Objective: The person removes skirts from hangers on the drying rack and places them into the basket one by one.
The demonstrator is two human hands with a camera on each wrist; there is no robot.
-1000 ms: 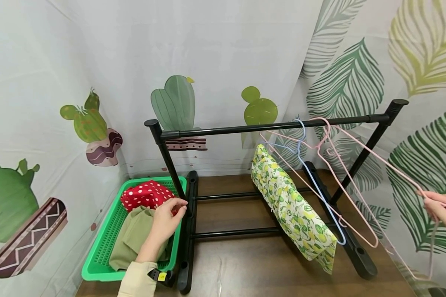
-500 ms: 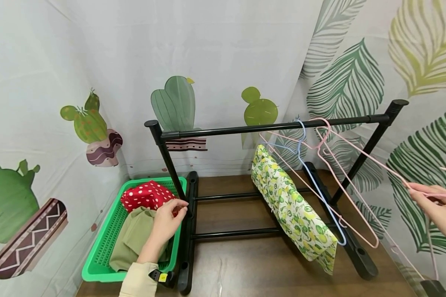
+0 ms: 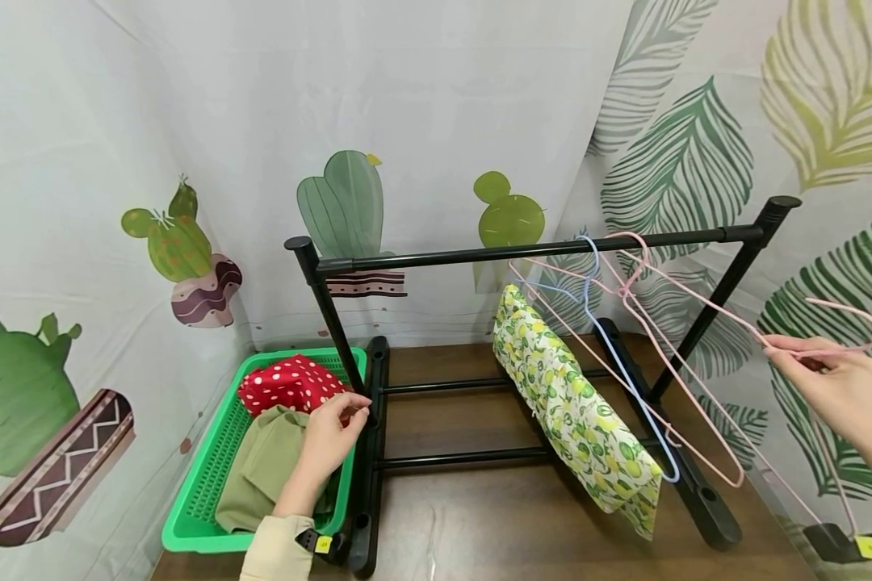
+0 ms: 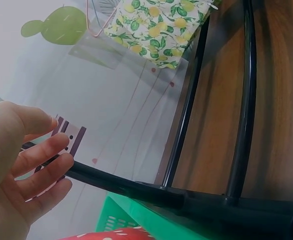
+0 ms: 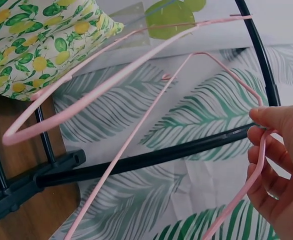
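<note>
My right hand (image 3: 836,379) pinches a pink clothes hanger (image 3: 846,306) near its neck, between thumb and fingers. That hanger lies tilted in the air, hook to the right, its far end overlapping the rack's rail in the head view. My left hand (image 3: 334,428) is by the left post of the black clothes rack (image 3: 436,259), fingers loosely bent, holding nothing. On the rail hang a blue hanger (image 3: 628,379) and another pink hanger (image 3: 719,448). A lemon-print cloth (image 3: 574,411) hangs at the blue one. In the right wrist view the held hanger (image 5: 235,197) runs through my fingers.
Left of the rack stands a green basket (image 3: 189,492) with a red polka-dot cloth (image 3: 291,383) and an olive cloth (image 3: 265,468) inside. The rack stands on a brown wooden table (image 3: 472,516). A patterned curtain (image 3: 429,97) closes off the back and sides.
My right hand has moved left toward the rack with the pink hanger, and the hanger's hook has come into view. My left hand stays at the left post.
</note>
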